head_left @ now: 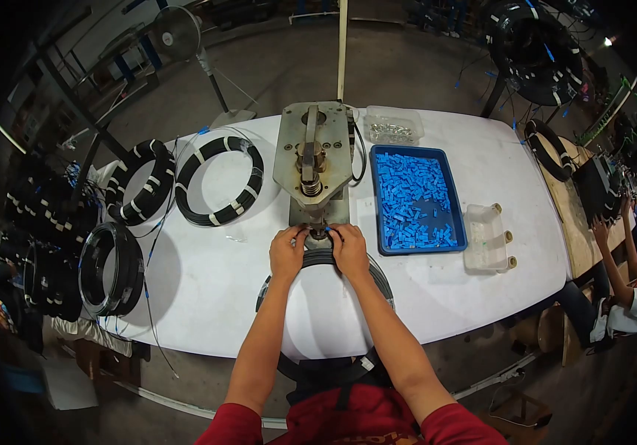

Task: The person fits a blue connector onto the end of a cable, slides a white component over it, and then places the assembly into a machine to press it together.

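A metal bench press (314, 159) stands in front of me, and both my hands are at its lower tool. My left hand (286, 254) is at the left side of the tool, its fingers pinched; what they hold is too small to make out. On the right side, my right hand (350, 251) pinches a small blue connector piece (327, 230), mostly hidden by the fingers. Under my wrists lies a coil of black cable (382, 285), reaching from the press toward my lap.
Right of the press sit a blue tray (422, 251) of small blue connectors, a clear box (394, 115) of metal bits and a clear container (485, 256). Taped black coils (220, 216) lie to the left. At far right, another person's hand (600, 228) works at a wooden table.
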{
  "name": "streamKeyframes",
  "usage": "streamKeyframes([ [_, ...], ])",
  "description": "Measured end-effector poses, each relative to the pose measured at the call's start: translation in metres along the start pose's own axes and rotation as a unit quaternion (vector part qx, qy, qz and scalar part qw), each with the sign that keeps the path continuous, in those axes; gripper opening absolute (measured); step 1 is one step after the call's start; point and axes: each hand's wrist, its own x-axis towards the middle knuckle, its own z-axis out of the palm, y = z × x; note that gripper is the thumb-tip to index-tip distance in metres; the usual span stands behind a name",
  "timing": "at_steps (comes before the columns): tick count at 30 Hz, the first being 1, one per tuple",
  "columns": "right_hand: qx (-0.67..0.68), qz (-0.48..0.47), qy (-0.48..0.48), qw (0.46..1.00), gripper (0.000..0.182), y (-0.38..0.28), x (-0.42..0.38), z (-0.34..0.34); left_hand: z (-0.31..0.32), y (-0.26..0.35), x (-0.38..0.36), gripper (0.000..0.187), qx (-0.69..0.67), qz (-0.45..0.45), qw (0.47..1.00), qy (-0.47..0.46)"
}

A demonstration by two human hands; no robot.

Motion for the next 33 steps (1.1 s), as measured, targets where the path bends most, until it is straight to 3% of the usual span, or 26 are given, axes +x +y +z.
streamKeyframes([
  [19,-0.009,0.059,-0.042,0.997,0.015,0.0004,0.0014,-0.0002,0.0007,0.0036,-0.0041,0.018,0.075,0.055,0.995,0.025],
  [33,0.005,0.060,-0.050,0.997,0.014,0.0050,0.0002,0.0012,0.0001,0.0056,-0.0036,0.019,0.062,0.022,0.998,0.014],
])
